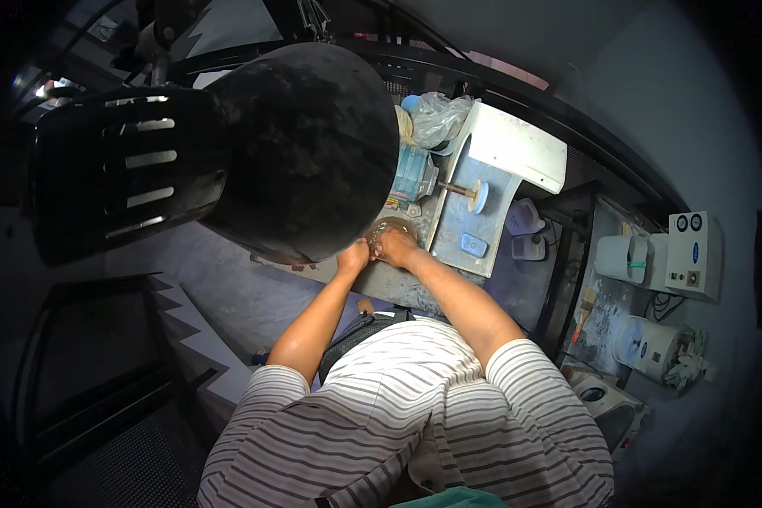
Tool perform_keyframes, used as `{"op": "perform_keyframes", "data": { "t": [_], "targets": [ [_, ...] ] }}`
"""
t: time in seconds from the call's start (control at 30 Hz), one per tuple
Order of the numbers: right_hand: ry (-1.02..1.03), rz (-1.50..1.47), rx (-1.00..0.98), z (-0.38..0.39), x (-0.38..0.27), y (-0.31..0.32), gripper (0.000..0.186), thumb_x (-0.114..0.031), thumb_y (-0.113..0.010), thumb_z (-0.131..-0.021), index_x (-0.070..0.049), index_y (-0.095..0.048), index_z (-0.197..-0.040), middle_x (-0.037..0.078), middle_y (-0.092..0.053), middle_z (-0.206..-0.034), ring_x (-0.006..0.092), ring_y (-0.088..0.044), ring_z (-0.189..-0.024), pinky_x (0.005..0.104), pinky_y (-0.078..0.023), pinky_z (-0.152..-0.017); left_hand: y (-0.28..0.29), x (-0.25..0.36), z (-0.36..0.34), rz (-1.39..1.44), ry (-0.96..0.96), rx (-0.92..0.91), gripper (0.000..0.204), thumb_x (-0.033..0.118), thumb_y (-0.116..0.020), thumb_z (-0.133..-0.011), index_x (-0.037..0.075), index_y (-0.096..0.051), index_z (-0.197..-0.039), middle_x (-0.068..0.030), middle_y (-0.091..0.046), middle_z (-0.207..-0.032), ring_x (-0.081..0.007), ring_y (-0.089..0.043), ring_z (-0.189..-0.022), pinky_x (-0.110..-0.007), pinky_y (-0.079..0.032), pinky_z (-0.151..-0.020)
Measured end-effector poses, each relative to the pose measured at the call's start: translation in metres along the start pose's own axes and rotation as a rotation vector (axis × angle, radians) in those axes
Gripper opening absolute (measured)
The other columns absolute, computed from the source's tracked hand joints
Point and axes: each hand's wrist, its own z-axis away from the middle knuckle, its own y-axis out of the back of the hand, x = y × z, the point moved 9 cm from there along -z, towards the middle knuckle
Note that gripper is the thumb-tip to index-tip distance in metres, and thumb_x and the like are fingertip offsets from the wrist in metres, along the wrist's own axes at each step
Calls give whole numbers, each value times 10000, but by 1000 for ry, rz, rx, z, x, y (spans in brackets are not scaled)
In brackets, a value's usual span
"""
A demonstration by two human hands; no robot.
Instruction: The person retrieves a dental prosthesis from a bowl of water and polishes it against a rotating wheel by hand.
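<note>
My left hand [355, 256] and my right hand [393, 245] are close together at the front of the workbench [394, 284]. Both have curled, closed fingers, and whatever lies between them is too small or hidden to make out. Just beyond my right hand, partly covered by it, is a round brownish bowl [393, 225]. The large black lamp shade [305, 152] hangs over the left of the bench, its rim close to my left hand.
Right of my hands stands a white-hooded tray [516, 144] with a pale blue-and-white wheel [479, 196] on a spindle and a small blue block [473, 245]. Behind the bowl are a teal container [411, 173] and a clear plastic bag [442, 118]. A two-gauge machine [692, 254] and a brush [584, 311] are far right.
</note>
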Motion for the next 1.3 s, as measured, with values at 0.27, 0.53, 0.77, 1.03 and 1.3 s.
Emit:
{"op": "perform_keyframes", "data": {
  "t": [0.27,0.53,0.77,1.03,1.3],
  "targets": [
    [28,-698,345,19,35,45,107,62,-612,-739,1,-582,-822,140,-630,-812,216,-640,-709,304,-513,-579,13,49,7,161,315,-152,96,8,-565,-761,-28,-642,-808,-94,-626,-601,-171,-611,-474,-293,-489,-455],
    [-77,-1469,167,40,27,71,210,24,-562,-825,19,-491,-1023,196,-624,-914,252,-647,-747,334,-558,-634,13,30,11,122,325,-203,163,34,-552,-758,-42,-626,-882,-170,-643,-711,-226,-628,-551,-333,-485,-545],
    [11,-1428,97,56,24,87,263,-16,-588,-816,23,-500,-1061,153,-643,-897,158,-609,-660,267,-520,-577,45,94,-3,-86,-20,-21,170,90,-600,-758,-12,-638,-889,-176,-646,-798,-281,-636,-739,-342,-481,-669],
    [-95,-897,179,40,50,57,82,-4,-587,-766,2,-587,-848,103,-656,-769,129,-594,-625,271,-460,-527,29,124,-6,102,-154,-143,216,84,-613,-760,-10,-629,-954,-185,-635,-836,-313,-624,-754,-357,-482,-684],
    [-78,-48,104,0,13,13,222,-209,-577,-800,-17,-649,-884,213,-617,-935,323,-613,-883,408,-480,-761,16,58,10,-76,112,-228,362,47,-637,-712,-4,-586,-1067,-219,-624,-870,-341,-610,-825,-382,-473,-757]
  ]
}}
